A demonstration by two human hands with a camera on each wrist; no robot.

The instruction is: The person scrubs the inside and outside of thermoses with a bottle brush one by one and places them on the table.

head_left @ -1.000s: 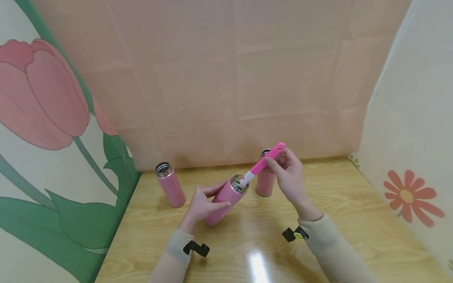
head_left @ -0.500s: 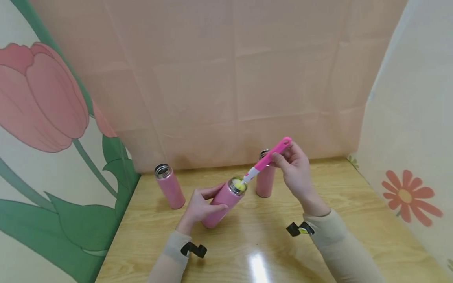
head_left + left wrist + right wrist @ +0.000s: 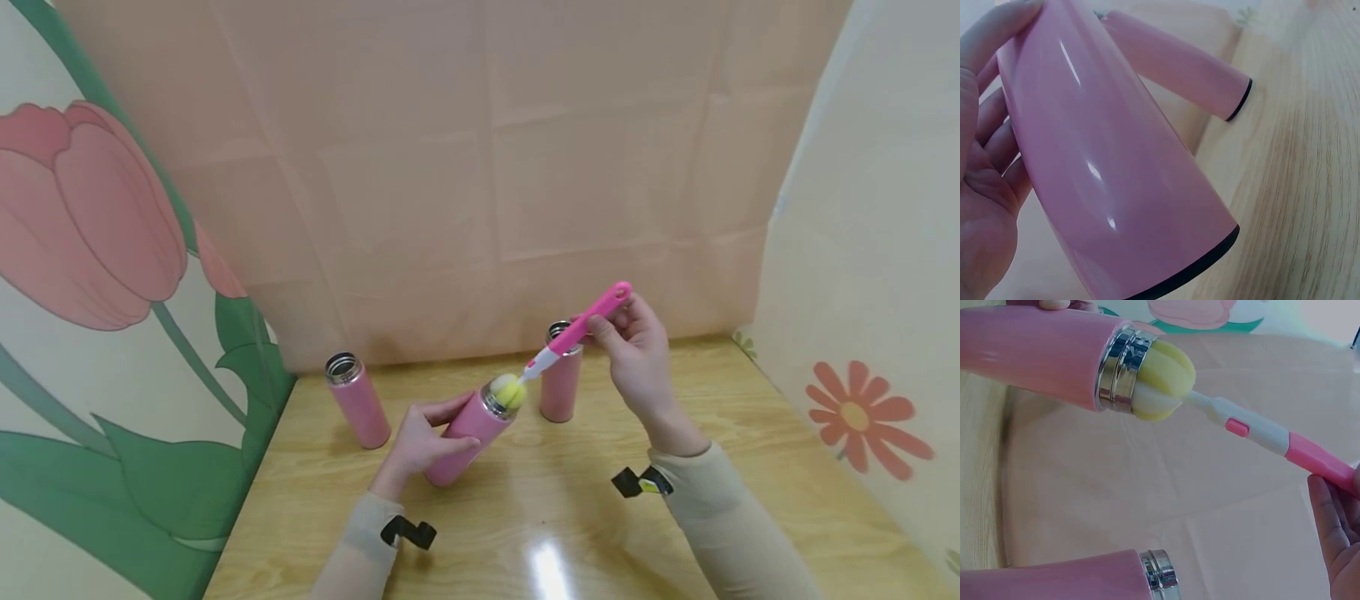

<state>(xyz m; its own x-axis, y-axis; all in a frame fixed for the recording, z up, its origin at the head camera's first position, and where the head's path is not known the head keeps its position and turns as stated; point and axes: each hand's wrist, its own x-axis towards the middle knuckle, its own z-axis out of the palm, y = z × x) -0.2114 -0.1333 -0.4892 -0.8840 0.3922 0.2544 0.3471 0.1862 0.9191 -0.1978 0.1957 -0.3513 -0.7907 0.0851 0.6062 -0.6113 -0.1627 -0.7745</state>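
Note:
My left hand grips a pink bottle round its body, tilted with its silver mouth toward the upper right. A pink-and-white bottle brush is pinched by its handle between the thumb and fingers of my right hand. Its yellow-and-white sponge head bulges out of the bottle's mouth in the right wrist view, with the rest of the head hidden inside. In the left wrist view the held bottle shows its dark base rim.
One lidless pink bottle stands on the wooden table at the left. Another pink bottle stands behind the brush, partly covered by it. A peach cloth hangs along the back, with flowered panels at both sides.
My right hand has moved up and to the right, drawing the brush outward, so its sponge head now shows at the bottle's mouth. My left hand keeps its grip, the bottle shifting slightly left.

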